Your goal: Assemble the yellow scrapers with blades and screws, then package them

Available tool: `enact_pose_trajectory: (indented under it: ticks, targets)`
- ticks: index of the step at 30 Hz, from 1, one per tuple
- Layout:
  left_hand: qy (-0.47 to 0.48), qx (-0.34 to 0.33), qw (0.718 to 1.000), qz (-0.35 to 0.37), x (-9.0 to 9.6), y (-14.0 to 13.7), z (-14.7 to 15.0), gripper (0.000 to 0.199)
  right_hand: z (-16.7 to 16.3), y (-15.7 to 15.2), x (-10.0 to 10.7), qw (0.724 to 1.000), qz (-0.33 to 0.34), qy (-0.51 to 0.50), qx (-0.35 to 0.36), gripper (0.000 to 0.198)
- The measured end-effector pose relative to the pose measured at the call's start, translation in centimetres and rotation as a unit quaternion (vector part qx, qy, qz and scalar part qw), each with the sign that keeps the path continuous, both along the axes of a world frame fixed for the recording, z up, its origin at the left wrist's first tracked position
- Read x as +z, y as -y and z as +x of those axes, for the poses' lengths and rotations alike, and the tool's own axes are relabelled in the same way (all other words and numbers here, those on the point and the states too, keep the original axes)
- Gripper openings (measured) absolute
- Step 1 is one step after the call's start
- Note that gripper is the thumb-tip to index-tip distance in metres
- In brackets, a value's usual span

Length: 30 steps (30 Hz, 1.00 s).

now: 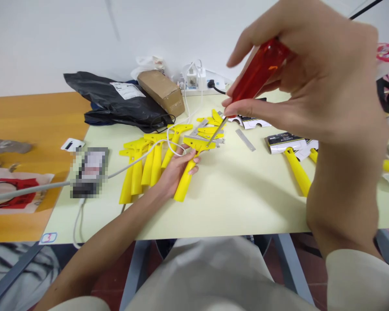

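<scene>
My left hand (178,170) is closed round the neck of a yellow scraper (185,180), its head turned up and away from me. In my right hand (314,82) is a screwdriver (259,73) with a clear red handle, gripped between thumb and fingers. The thin metal shaft slants down to the right side of the scraper's head, its tip at or very near a screw there. Left of my left hand, several yellow scraper handles (138,170) lie in a row. Behind the held scraper are loose yellow head pieces (210,130) and metal blades (245,140).
Scrapers with printed card sleeves (285,142) lie on the right. A black plastic bag (116,101), a cardboard box (162,90) and a power strip (204,84) stand along the wall. A white cable (139,160) crosses the handles from a blurred device (90,170).
</scene>
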<state>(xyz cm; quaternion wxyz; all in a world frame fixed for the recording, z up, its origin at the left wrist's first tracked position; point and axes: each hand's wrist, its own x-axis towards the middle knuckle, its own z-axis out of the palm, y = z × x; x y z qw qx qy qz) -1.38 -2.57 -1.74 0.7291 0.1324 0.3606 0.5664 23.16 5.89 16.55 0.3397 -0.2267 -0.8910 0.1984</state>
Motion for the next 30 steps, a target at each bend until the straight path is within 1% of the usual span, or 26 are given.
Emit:
enact_pose_trajectory:
  ticks: [2,3,5,7,8,10,12,14,15,17,18,20,21,23,25,26,28,30]
  targets:
    - [0.002,0.001,1.0,0.001,0.0,0.0,0.0,0.046,0.1,0.1,0.1,1.0,0.007,0.015,-0.024,0.044]
    - [0.002,0.003,1.0,0.003,0.0,0.0,0.0,0.046,0.1,0.2,0.1,0.999,-0.005,0.027,-0.018,0.047]
    - [0.002,0.007,1.0,0.004,0.0,0.0,0.0,0.046,0.1,0.3,0.2,0.998,-0.033,0.043,0.03,0.049]
    - [0.003,0.006,1.0,0.004,0.0,-0.1,0.1,0.047,0.0,0.5,0.3,0.997,-0.051,0.024,0.06,0.042]
    - [0.003,0.004,1.0,0.004,0.1,-0.1,0.1,0.046,0.0,0.6,0.3,0.997,-0.05,0.006,0.054,0.036]
    - [0.004,0.001,1.0,0.004,0.0,0.0,0.1,0.047,-0.2,0.6,0.1,0.999,-0.033,-0.018,0.008,0.032]
    - [0.004,0.003,1.0,0.003,0.0,0.0,0.1,0.047,-0.3,0.5,-0.1,0.999,-0.006,-0.017,-0.036,0.037]
    - [0.003,-0.003,1.0,0.003,0.0,0.0,0.1,0.046,-0.3,0.3,-0.2,0.998,-0.009,-0.008,-0.06,0.044]
    - [0.002,-0.006,1.0,0.004,0.0,0.0,0.1,0.045,-0.2,0.2,-0.3,0.998,-0.02,-0.007,-0.058,0.048]
    - [0.003,-0.01,1.0,0.009,0.0,0.0,0.0,0.044,-0.2,0.2,-0.2,0.999,-0.044,-0.002,-0.025,0.053]
    - [0.004,-0.009,1.0,0.012,0.0,0.0,0.0,0.045,-0.3,0.3,-0.2,0.999,-0.052,0.004,0.0,0.052]
    - [0.005,-0.006,1.0,0.016,0.0,0.0,-0.1,0.045,-0.5,0.5,-0.2,0.998,-0.055,-0.017,0.031,0.043]
    - [0.005,-0.008,1.0,0.017,0.0,0.0,-0.1,0.046,-0.6,0.6,-0.2,0.997,-0.051,-0.038,0.03,0.039]
    - [0.005,-0.016,1.0,0.018,-0.1,0.0,-0.1,0.045,-1.0,0.7,-0.3,0.996,-0.038,-0.077,0.0,0.037]
    - [0.003,-0.022,1.0,0.021,-0.2,0.0,-0.1,0.044,-1.2,0.6,-0.5,0.996,-0.033,-0.072,-0.03,0.042]
    - [0.002,-0.019,1.0,0.022,-0.2,0.0,-0.1,0.043,-1.2,0.6,-0.6,0.997,-0.04,-0.054,-0.029,0.046]
    - [0.004,-0.01,1.0,0.019,-0.3,0.0,-0.1,0.044,-1.2,0.5,-0.7,0.997,-0.071,-0.029,0.003,0.051]
    - [0.007,-0.004,1.0,0.014,-0.3,-0.1,-0.1,0.045,-1.2,0.5,-0.7,0.994,-0.097,-0.037,0.039,0.052]
